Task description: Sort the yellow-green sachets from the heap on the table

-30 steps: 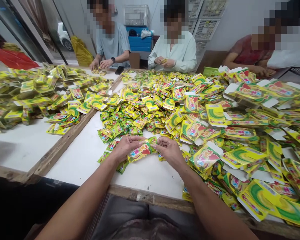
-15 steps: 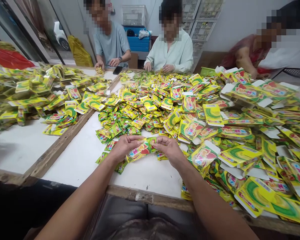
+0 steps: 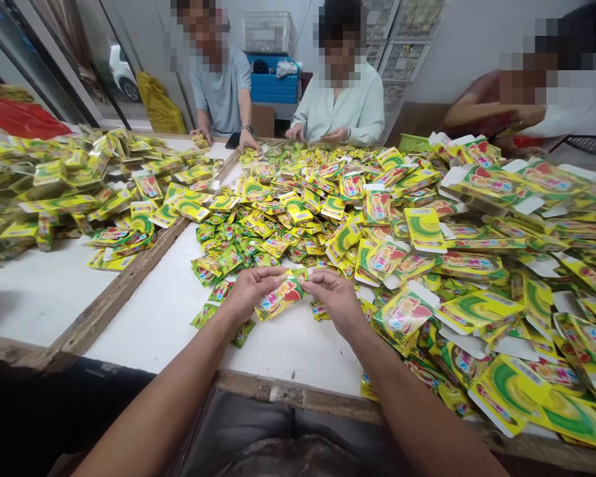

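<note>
Between both hands, just above the white tabletop, is a small yellow printed candy box, tilted with its right end raised. My left hand is closed on its left end, thumb in front and fingers along the top edge. My right hand is closed at its right end, thumb and fingertips pinching there. A bit of green shows at that end, perhaps a sachet partly inside; the fingers hide the rest. Right behind the hands lies a heap of small green candy sachets.
Flat, open-ended candy boxes are piled on the right. More boxes lie heaped on the left, beyond a wooden strip. Co-workers sit across the table, one in a light blue shirt, one in pale green, another at the far right.
The box has tilted up at its right end, and less green shows there. The blue-shirted co-worker's arm has reached forward to the heap; the far-right person's hand has risen.
</note>
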`<act>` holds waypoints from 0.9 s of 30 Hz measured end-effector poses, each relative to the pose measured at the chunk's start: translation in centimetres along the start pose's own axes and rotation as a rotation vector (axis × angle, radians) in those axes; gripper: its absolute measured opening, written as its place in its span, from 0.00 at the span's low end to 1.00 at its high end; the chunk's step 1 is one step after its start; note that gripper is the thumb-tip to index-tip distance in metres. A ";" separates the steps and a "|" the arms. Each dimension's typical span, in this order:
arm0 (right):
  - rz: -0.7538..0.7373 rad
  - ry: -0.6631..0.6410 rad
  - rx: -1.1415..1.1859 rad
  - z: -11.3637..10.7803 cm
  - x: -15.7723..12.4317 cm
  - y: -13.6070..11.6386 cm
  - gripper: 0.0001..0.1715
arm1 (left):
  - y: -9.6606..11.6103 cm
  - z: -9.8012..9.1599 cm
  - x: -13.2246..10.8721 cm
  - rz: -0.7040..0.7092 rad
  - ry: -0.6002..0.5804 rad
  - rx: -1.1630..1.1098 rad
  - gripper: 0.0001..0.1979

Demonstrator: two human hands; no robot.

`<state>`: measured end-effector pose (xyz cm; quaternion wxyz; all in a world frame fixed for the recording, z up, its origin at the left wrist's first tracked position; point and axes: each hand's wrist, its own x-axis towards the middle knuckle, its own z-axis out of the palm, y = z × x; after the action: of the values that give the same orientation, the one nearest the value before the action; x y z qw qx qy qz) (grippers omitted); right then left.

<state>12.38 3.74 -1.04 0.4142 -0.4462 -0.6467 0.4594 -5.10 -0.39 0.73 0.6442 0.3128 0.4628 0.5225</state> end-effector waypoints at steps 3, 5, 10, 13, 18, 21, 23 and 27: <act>-0.040 0.097 -0.110 0.1 0.0 0.2 0.15 | 0.1 0.1 0.1 0.050 0.029 0.022 0.20; -0.046 0.021 -0.084 0.2 0.0 0.1 0.15 | 0.1 0.0 0.1 0.045 0.010 0.040 0.20; 0.031 -0.275 0.118 0.9 -0.5 -0.8 0.18 | -0.1 -0.3 0.0 -0.010 -0.014 0.045 0.22; 0.065 -0.358 0.188 1.4 -0.7 -1.0 0.19 | -0.2 -0.2 0.0 -0.006 0.001 0.042 0.22; 0.075 -0.229 0.192 1.5 -0.2 -0.2 0.19 | -0.4 -0.1 0.4 -0.017 -0.073 0.124 0.21; -0.003 -0.187 -0.007 1.3 0.0 -0.1 0.19 | -0.8 -0.3 0.5 -0.055 -0.136 0.261 0.17; -0.070 -0.182 -0.139 1.2 0.1 -0.3 0.19 | -1.1 -0.4 0.5 -0.068 -0.147 0.299 0.17; -0.263 0.159 -0.382 0.5 1.1 -0.7 0.14 | -0.5 -0.7 0.0 -0.071 -0.028 0.313 0.18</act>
<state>11.45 4.57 -0.35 0.4282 -0.4631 -0.7398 0.2343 -5.55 -0.58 0.08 0.6119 0.4002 0.5403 0.4165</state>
